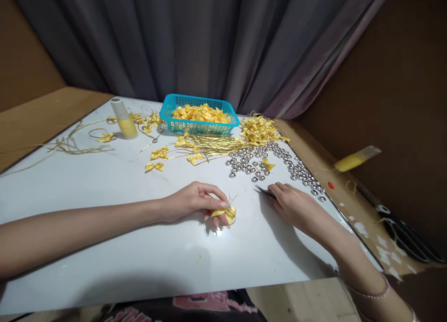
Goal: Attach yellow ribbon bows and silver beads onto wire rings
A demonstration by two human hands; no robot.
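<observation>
A yellow ribbon bow (pixel 228 214) is pinched in the fingers of my left hand (pixel 197 202), just above the white table. Gold cord and thin thread ends stick up from the bow's middle. On the right, my right hand (pixel 292 205) is closed around a small pointed tool with dark blades (pixel 264 191). Its tip points left, toward the bow, and the palm hides its handle, so its exact kind is unclear. Beyond this hand, many silver bell-like beads (pixel 244 161) lie loose, with one yellow bow (pixel 268 164) among them.
A turquoise basket (pixel 200 128) of yellow bows stands at the back. Beside it are gold cords (pixel 216 144) and a heap of tied bows (pixel 260 129). A yellow thread spool (pixel 126 122) stands left; another spool (pixel 356 159) and black scissors (pixel 407 236) lie right.
</observation>
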